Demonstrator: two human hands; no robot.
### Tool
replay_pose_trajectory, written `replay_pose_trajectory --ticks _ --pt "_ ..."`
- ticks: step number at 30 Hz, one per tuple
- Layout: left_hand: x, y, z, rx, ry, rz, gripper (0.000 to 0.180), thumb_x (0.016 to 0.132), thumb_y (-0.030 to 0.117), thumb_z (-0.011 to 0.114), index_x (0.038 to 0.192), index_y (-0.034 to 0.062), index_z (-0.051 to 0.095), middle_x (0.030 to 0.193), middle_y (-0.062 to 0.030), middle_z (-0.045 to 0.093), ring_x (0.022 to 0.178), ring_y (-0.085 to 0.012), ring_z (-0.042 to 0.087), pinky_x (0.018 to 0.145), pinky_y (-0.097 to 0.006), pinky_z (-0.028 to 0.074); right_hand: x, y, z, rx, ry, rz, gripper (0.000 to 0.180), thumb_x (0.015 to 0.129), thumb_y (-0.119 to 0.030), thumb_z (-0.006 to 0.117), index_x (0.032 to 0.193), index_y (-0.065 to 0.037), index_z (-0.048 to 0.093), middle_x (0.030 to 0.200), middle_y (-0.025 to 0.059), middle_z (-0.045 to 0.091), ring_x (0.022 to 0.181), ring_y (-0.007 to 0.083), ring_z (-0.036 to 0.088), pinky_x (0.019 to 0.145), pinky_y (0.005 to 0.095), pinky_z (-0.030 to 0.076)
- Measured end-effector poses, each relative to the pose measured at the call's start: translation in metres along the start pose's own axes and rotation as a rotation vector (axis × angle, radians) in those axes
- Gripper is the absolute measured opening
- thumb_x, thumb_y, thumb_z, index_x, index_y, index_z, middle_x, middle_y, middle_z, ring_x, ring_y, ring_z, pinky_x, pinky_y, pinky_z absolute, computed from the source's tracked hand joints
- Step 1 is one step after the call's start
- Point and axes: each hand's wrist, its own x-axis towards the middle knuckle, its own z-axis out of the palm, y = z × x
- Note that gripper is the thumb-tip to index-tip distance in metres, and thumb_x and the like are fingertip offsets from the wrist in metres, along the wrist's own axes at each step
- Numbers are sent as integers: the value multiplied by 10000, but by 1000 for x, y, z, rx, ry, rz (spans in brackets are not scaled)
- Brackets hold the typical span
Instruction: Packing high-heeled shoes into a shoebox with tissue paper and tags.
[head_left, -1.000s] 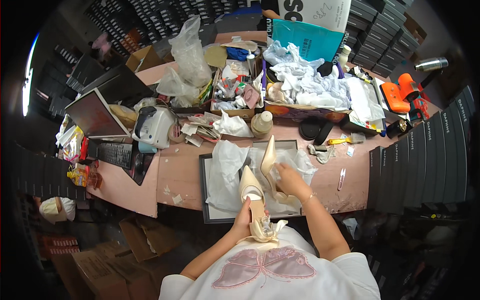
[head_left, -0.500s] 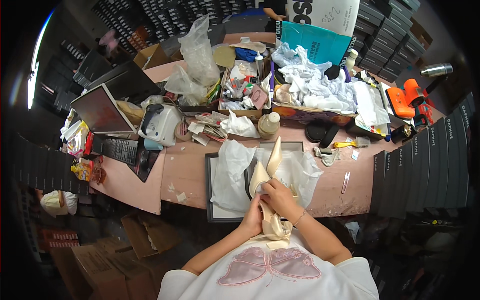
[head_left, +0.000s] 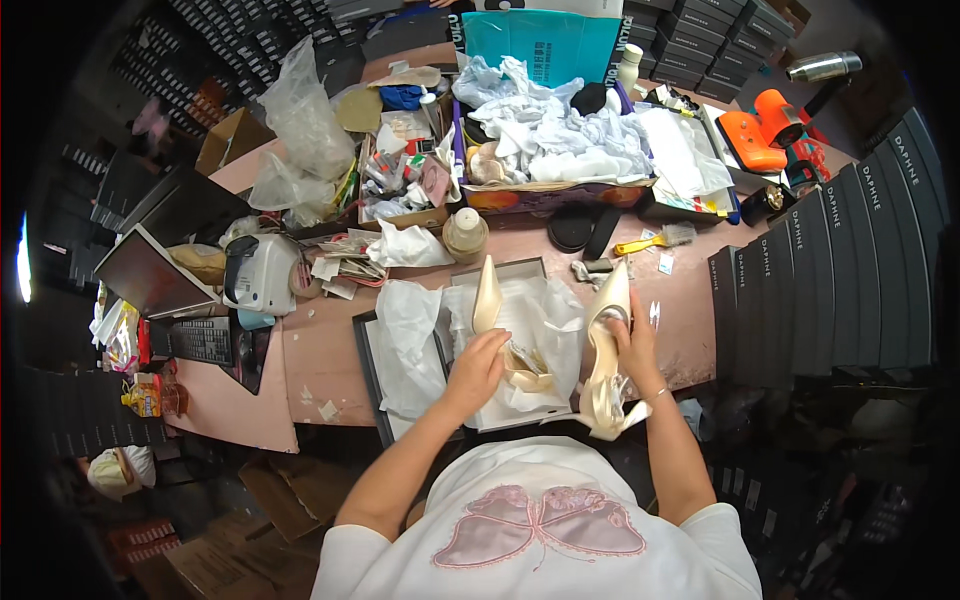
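Note:
Two cream pointed high-heeled shoes lie in front of me on a pink worktable. My left hand (head_left: 478,365) rests on the left shoe (head_left: 490,300), which lies in an open shoe box (head_left: 520,272) lined with white tissue paper (head_left: 545,320). My right hand (head_left: 634,340) grips the right shoe (head_left: 605,340) by its side, toe pointing away, heel hanging over the table's near edge. The box lid (head_left: 366,345) with more tissue lies to the left of the box.
Behind the box stand a small bottle (head_left: 465,232), a yellow brush (head_left: 655,240), a cardboard tray of clutter (head_left: 405,180) and a box of white paper (head_left: 560,150). An orange tool (head_left: 765,135) sits far right. Dark shoe boxes (head_left: 850,260) stack at the right; a white machine (head_left: 262,272) at the left.
The two shoes were held together over the box. Now they are apart: the left one lies in the box, the right one has moved to the right in my right hand.

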Motion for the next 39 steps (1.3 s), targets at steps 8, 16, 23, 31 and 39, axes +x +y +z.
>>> replay_pose_trajectory --ticks 8,16,23,31,39 --pt "21 -66 43 861 -287 398 155 763 117 571 876 36 639 961 -118 612 1143 -284 520 1132 -499 217 7 119 -28 -519 -120 -286 481 829 -131 618 1281 -48 477 1217 204 526 1126 404 497 939 449 428" --pt "42 -34 24 831 -598 319 174 763 92 572 915 110 653 865 -39 596 1018 -190 571 1152 -523 162 -9 99 10 -627 -473 -468 592 734 -62 661 1302 -141 512 1388 93 442 1360 331 301 1111 526 226" --pt "34 63 -74 -135 -243 -54 289 854 7 581 1130 84 613 1006 -74 642 986 -217 621 986 -401 436 -21 50 -50 122 -78 -111 222 810 -11 623 1031 -24 636 1000 68 667 960 212 627 868 356 487" --pt "-18 85 -73 -983 -100 -154 241 934 -29 499 1165 -6 563 1113 -57 602 1001 -147 596 914 -312 505 -30 -127 -30 184 -592 -374 187 886 -70 590 1049 21 610 904 101 672 812 163 626 748 292 494" --pt "-57 53 -81 -787 33 -287 203 920 23 539 1112 -30 579 1037 -37 616 923 -96 572 833 -265 481 -47 -122 30 300 -784 -188 235 933 -168 569 1089 4 597 915 74 655 802 143 570 736 293 474"
